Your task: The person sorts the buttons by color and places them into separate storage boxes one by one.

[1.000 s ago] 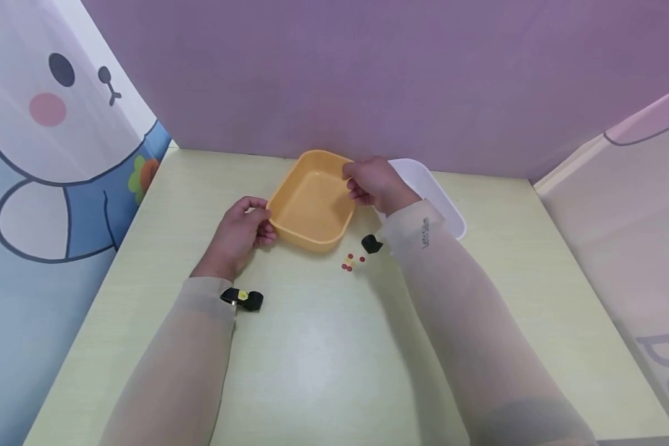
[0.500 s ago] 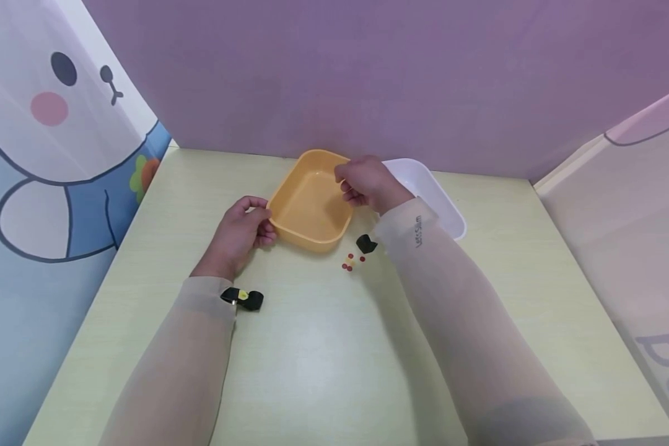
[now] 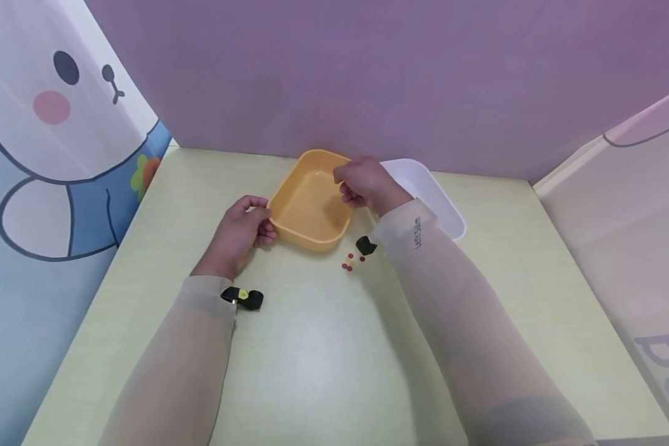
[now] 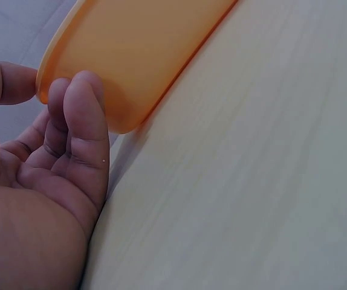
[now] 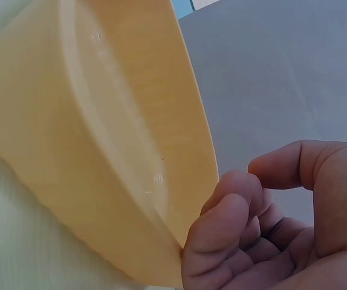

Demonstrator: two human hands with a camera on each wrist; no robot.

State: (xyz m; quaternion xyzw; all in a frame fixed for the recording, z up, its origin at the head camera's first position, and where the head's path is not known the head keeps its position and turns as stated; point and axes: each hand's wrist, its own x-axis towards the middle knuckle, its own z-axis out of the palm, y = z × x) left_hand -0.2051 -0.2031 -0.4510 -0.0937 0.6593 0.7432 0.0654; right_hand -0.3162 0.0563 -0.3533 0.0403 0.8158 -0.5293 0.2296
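My left hand (image 3: pixel 236 235) pinches the left corner of a yellow-orange plastic tray (image 3: pixel 312 204) between thumb and fingers. In the left wrist view, the thumb lies on the rim of the tray (image 4: pixel 143 54), with other fingers curled below it. My right hand (image 3: pixel 370 186) hangs over the tray's right corner, fingers curled and thumb against the index finger. No object shows between those fingertips in the right wrist view, where the hand (image 5: pixel 270 223) stands in front of the tray's corner (image 5: pixel 179 121). Several small red round bits (image 3: pixel 347 267) lie on the table in front of the tray.
A white tray (image 3: pixel 443 207) stands at the back right, partly hidden behind my right hand and sleeve. The pale table (image 3: pixel 301 359) meets a purple wall (image 3: pixel 334 74) at the back. Cartoon-printed panels (image 3: pixel 28 204) flank the left side. Black straps (image 3: pixel 251 300) hang at both wrists.
My right hand has shifted slightly left, further over the yellow-orange tray's inside. The left hand, the tray and the red bits have stayed in place.
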